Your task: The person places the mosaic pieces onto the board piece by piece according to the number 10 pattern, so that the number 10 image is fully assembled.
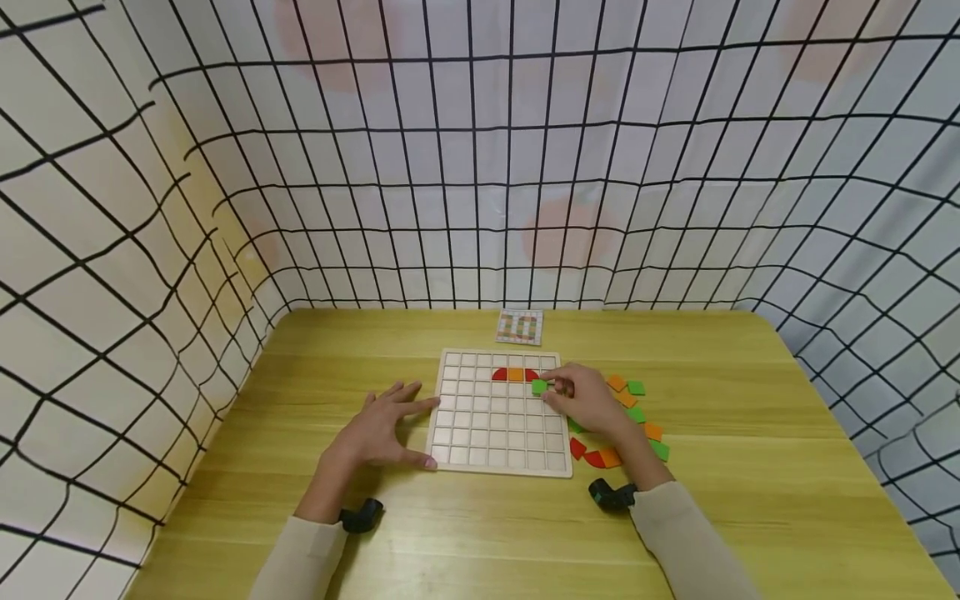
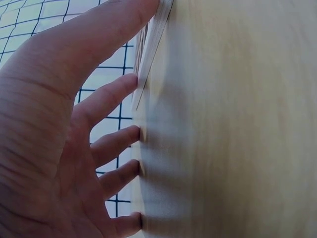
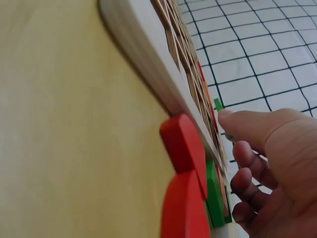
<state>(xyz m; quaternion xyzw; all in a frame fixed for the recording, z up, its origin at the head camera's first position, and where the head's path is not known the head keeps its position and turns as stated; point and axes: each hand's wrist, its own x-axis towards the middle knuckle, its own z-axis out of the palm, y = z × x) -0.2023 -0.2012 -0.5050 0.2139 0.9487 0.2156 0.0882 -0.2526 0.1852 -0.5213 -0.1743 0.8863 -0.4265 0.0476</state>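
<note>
A pale wooden grid board (image 1: 480, 417) lies on the table, its cells framed by raised ridges. Near its top sit a red quarter-round tile (image 1: 500, 375), an orange square tile (image 1: 515, 375) and a second red quarter-round tile (image 1: 531, 375), side by side in one row. Over the cells just below that row, my right hand (image 1: 588, 400) pinches a green square tile (image 1: 539, 387) between thumb and fingers. My left hand (image 1: 386, 429) is spread at the board's left side, thumb at the lower left corner and index finger at the edge; its other fingertips (image 2: 131, 131) rest on the table.
Right of the board lie loose tiles in green, orange and red, including a green tile (image 1: 636, 388), an orange tile (image 1: 653, 432) and a red tile (image 3: 181, 144). A small patterned card (image 1: 519, 327) lies behind the board. A white, black-gridded curtain (image 1: 480, 167) surrounds the table (image 1: 480, 533).
</note>
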